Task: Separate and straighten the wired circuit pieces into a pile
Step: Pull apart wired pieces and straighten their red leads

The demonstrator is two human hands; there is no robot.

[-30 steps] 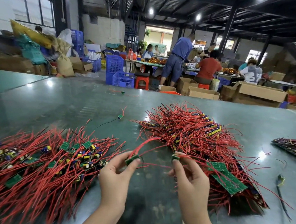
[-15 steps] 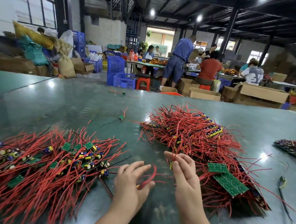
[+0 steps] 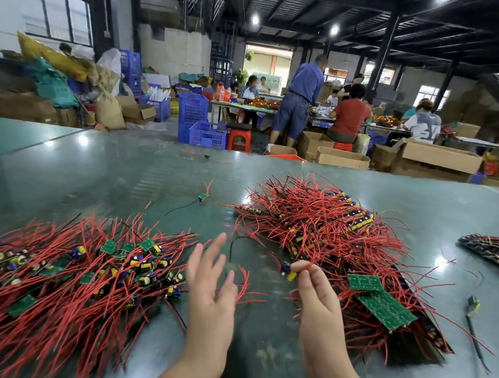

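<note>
Right hand [image 3: 313, 293] pinches one small circuit piece [image 3: 288, 272] between thumb and fingertips, raised just above the counter [image 3: 124, 177], at the near edge of the tangled heap [image 3: 323, 230]. Left hand [image 3: 211, 288] released, fingers spread and blurred, holding nothing, between the heap and the sorted pile [image 3: 76, 278] on the left.

Risks, as judged from here:
- Red leads from the held piece trail back toward the heap; a pull could drag neighbours out with it, since the wires there cross every way.
- The pinch is light and on a small part; a snagged lead could tug it free.
- A loose red wire [image 3: 245, 281] lies just beside the left hand; a sweep could catch it.

Look of the piece: tiny board, a blue and a yellow component showing, thin red leads curving off. Sorted pile lies roughly combed, wires fanned one way, green boards and yellow-topped parts in the middle. Heap is denser, wires looping.
</note>
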